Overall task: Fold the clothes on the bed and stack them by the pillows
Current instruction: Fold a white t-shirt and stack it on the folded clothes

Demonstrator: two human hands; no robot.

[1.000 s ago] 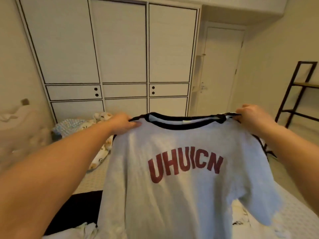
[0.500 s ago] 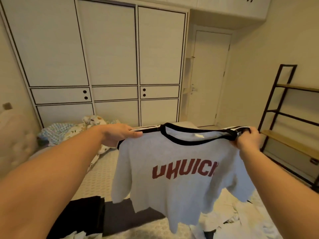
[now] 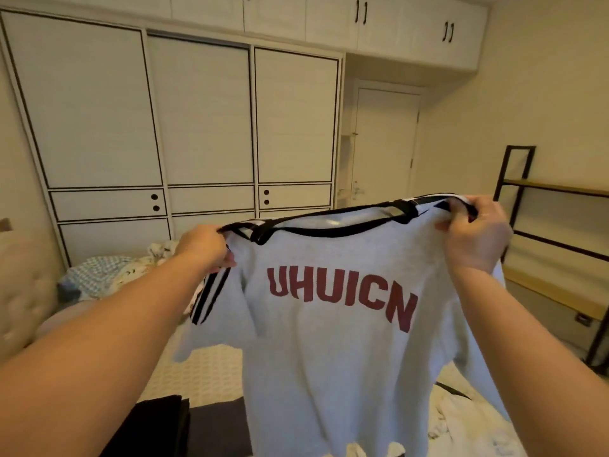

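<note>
While hanging above the bed (image 3: pixel 204 367), the T-shirt (image 3: pixel 333 344) has each shoulder pinched in a hand's grip: left hand (image 3: pixel 206 247), right hand (image 3: pixel 474 235).

White wardrobe (image 3: pixel 197 127), closed door (image 3: pixel 385 143), black shelf rack (image 3: pixel 560 225).

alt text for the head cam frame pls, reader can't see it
Two bare hands hold a grey T-shirt with red "UHUICN" lettering up by its shoulders, left hand and right hand each gripping one side. It hangs above a bed with dark folded clothes at the near edge. White wardrobe doors and a metal shelf stand behind.
</note>
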